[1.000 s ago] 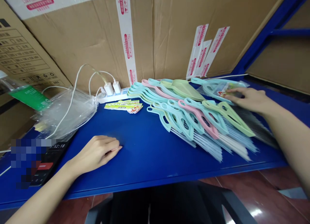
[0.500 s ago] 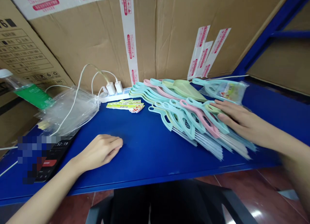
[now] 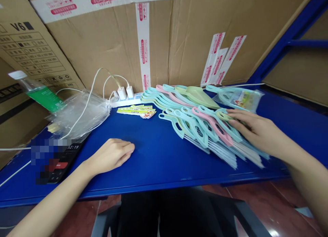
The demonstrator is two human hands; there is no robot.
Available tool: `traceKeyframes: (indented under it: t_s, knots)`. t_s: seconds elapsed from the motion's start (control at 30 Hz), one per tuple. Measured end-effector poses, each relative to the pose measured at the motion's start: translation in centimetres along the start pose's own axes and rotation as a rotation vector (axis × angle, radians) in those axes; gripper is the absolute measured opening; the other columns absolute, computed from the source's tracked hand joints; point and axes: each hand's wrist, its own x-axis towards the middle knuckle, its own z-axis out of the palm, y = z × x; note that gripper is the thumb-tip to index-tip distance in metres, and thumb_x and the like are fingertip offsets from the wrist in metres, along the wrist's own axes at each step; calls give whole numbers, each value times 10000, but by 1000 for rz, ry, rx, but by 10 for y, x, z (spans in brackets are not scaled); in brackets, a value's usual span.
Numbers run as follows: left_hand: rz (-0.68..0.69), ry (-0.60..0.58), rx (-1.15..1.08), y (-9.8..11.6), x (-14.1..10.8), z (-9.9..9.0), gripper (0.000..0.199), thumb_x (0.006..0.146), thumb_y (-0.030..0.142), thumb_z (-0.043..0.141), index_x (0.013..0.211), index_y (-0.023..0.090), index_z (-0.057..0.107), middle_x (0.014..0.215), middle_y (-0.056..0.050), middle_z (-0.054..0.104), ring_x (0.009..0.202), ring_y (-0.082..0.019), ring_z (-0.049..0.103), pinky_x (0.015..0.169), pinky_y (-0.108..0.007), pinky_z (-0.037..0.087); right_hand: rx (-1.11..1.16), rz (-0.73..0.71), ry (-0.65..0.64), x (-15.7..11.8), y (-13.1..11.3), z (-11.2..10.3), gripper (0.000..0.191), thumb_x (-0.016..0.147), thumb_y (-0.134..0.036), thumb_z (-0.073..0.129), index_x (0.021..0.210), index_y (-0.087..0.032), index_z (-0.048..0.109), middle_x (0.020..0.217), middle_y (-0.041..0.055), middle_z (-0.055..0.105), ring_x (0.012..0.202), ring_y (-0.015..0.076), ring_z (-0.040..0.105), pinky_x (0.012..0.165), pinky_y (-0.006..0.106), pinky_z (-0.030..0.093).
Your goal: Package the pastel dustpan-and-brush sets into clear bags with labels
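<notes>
Blue painted desk [image 3: 164,168] before us: our right hand [image 3: 256,131] lies open, fingers flat on fanned pastel plastic brushes [image 3: 205,127]; our left hand [image 3: 110,156] rests empty, fingers loosely curled.

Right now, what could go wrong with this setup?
The right hand rests on the stacked pastel brushes, whose bristles fan close to the blue table's front edge, so some could slide off. The tilted water bottle leans over the plastic bag near the power strip; if it tipped, it could knock the plugs.
</notes>
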Motion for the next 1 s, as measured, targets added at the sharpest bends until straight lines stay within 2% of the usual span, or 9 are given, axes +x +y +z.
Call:
traceKeyframes:
  t_s: [0.2, 0.37, 0.6, 0.8, 1.0]
  knots:
    - [9, 13, 32, 1, 1, -1, 405, 1039, 279, 324, 656, 208, 435, 568, 43, 477, 506, -114, 472, 551, -246, 324, 26, -21, -25, 10, -13, -5, 311, 854, -449, 342, 826, -252, 582, 1057, 168, 729, 1011, 320, 684, 894, 476, 535]
    - [24, 30, 25, 1, 2, -1, 427, 1049, 297, 305, 657, 201, 446, 576, 43, 484, 509, -108, 476, 554, -243, 325, 4, -20, 15, 26, -18, -5, 263, 870, -464, 315, 747, -279, 456, 849, 158, 704, 841, 303, 676, 780, 438, 529]
    - [6, -3, 36, 0, 1, -2, 454, 1054, 325, 285, 691, 191, 523, 617, 29, 540, 542, -112, 510, 567, -243, 349, 22, -80, 120, 42, -18, 4, 342, 877, -556, 279, 687, -288, 375, 656, 100, 616, 636, 275, 598, 608, 409, 481]
    - [6, -2, 83, 4, 5, 0, 448, 1056, 299, 260, 728, 195, 547, 634, 28, 555, 533, -111, 508, 561, -244, 365, 38, -114, 253, 34, -7, 8, 302, 909, -504, 292, 738, -283, 407, 642, 66, 579, 639, 267, 568, 588, 394, 441]
    - [88, 59, 153, 6, 8, 1, 399, 1033, 203, 284, 698, 200, 500, 592, 43, 510, 503, -108, 464, 546, -240, 371, 36, -132, 352, 30, 0, 7, 229, 914, -442, 356, 773, -274, 420, 684, 53, 571, 667, 248, 550, 623, 384, 431]
